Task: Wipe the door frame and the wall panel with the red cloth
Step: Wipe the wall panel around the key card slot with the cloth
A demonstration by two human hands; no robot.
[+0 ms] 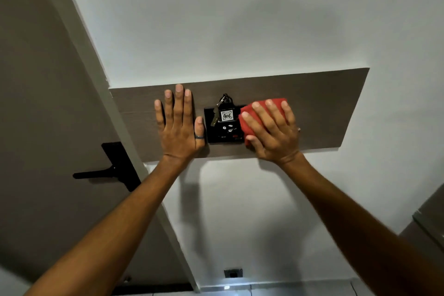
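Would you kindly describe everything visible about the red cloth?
The red cloth looks like soft fabric, bunched into a compact wad. The right hand lies spread over it, pressing it flat against the brown wood-look wall panel. Its left edge overlaps the right side of the black switch plate, beside the hanging key tag marked 406. Most of it is hidden beneath the hand.

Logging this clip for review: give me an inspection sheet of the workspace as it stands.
Surface: wood-look wall panel on a white wall.
Job's things: red cloth pressed against the panel; door frame at left.
Clutter: black switch plate holding a key tag marked 406.
Grippers: left hand flat on the panel, empty; right hand on the cloth.
Cables: nothing seen.
Surroundings: door with black handle; low wall socket.
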